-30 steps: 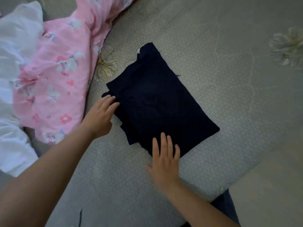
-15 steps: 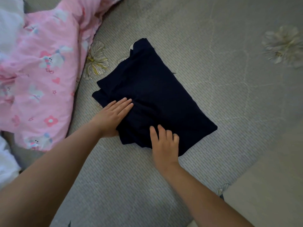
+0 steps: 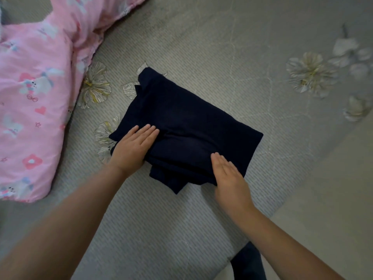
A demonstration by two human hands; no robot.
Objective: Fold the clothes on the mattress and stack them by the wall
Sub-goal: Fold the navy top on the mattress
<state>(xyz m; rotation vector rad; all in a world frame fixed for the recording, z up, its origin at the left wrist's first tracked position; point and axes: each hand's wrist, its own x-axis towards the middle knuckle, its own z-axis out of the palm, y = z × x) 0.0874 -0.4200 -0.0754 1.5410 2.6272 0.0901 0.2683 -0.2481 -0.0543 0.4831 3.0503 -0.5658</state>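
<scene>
Nearest, the right hand (image 3: pixel 230 179) lies flat, fingers straight, on the near right edge of the folded navy garment (image 3: pixel 187 126). The left hand (image 3: pixel 132 147) presses its near left side, fingers straight too. The garment rests mid-mattress (image 3: pixel 222 47), with a pink quilt (image 3: pixel 36 87) far left.

Bedroom, flowered mattress (image 3: pixel 212 47), pink quilt (image 3: pixel 40 87)

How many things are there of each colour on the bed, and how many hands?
Dark navy: 1, the folded garment
Pink: 1, the printed quilt
Hands: 2, the left hand and the right hand, both flat on the folded garment
Total: 4, all on the grey mattress
</scene>
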